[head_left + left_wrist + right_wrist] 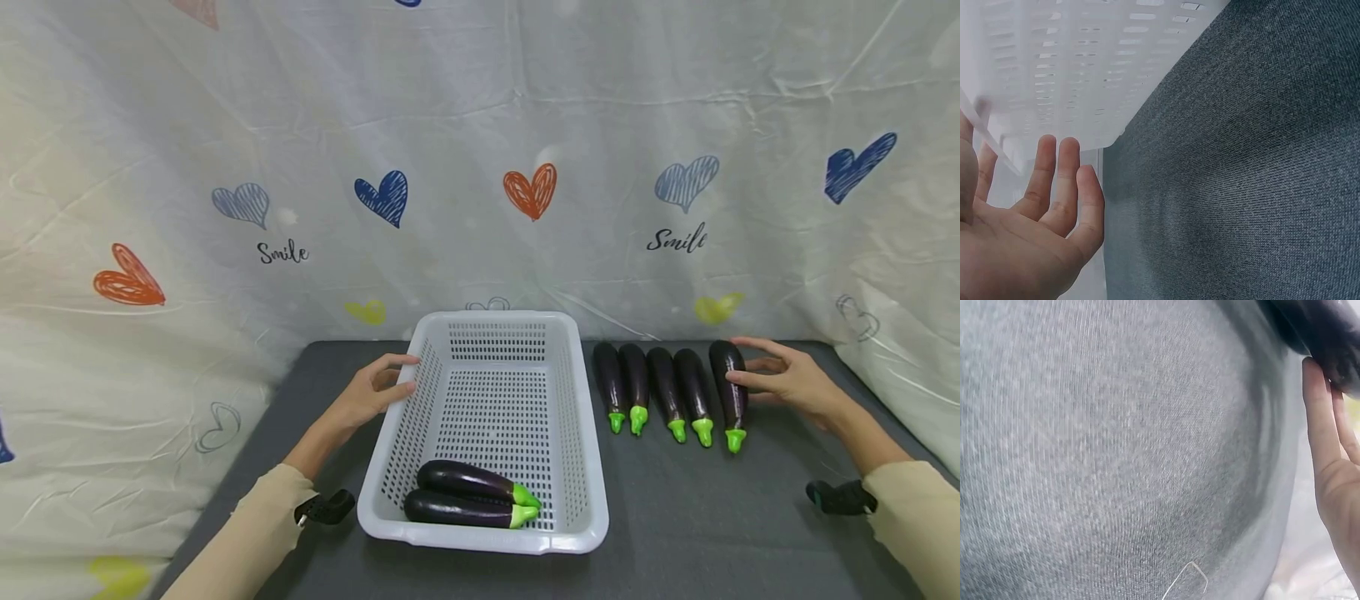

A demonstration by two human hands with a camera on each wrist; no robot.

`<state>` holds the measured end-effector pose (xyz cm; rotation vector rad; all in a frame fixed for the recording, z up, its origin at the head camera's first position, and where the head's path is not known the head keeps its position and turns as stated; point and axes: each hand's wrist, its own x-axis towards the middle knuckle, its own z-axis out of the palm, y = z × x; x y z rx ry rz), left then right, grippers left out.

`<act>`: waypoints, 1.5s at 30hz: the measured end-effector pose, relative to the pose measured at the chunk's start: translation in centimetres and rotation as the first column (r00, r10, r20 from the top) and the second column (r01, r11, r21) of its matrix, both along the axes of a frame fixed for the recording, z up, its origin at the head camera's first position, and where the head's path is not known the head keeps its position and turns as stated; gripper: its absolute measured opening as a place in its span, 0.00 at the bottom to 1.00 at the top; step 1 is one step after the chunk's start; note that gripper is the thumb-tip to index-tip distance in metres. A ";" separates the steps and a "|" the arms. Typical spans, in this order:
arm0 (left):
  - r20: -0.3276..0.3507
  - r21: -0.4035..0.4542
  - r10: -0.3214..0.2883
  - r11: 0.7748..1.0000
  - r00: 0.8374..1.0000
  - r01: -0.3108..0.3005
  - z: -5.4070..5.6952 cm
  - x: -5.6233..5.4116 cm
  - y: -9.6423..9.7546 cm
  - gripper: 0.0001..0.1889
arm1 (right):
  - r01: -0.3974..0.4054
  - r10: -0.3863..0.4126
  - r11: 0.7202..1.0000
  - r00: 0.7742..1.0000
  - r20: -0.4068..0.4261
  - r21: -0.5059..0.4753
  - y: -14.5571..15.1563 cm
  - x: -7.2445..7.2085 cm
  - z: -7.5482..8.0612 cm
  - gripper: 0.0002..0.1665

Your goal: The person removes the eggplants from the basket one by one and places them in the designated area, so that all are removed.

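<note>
A white perforated plastic basket holds two eggplants, one lying just behind the other at its near end. My left hand grips the basket's left rim, with thumb and index finger over the edge. The left wrist view shows its other fingers loosely bent beside the basket's outer wall. To the right of the basket, several dark eggplants with green stems lie in a row. My right hand holds the rightmost eggplant between thumb and fingers. Only part of that eggplant shows in the right wrist view.
A dark grey cloth covers the table. Behind it hangs a pale curtain printed with hearts. The other eggplants in the row lie close together, stems toward me. Black straps sit at both wrists.
</note>
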<state>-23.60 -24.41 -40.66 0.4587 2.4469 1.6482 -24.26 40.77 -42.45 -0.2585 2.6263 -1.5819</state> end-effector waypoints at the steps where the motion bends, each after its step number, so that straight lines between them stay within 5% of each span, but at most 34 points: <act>1: 0.000 -0.001 0.000 1.000 1.000 0.000 0.0 0.0 0.0 0.27 | -0.005 0.005 1.000 1.000 0.010 -0.003 0.0 -0.1 -0.1 0.42; 11: -0.003 0.006 -0.010 1.000 1.000 0.010 -0.1 0.0 -0.1 0.27 | -0.030 0.030 1.000 0.996 0.079 0.008 0.1 -0.9 -0.6 0.48; 36: -0.004 0.014 -0.014 1.000 1.000 0.014 0.0 -0.2 0.1 0.26 | -0.028 0.019 0.992 0.997 0.074 0.123 -0.6 -1.6 -0.7 0.45; 45: -0.004 0.001 -0.010 1.000 1.000 0.010 -0.1 -0.1 -0.1 0.27 | 0.012 -0.020 0.973 0.999 0.032 0.229 -0.2 -1.3 0.6 0.46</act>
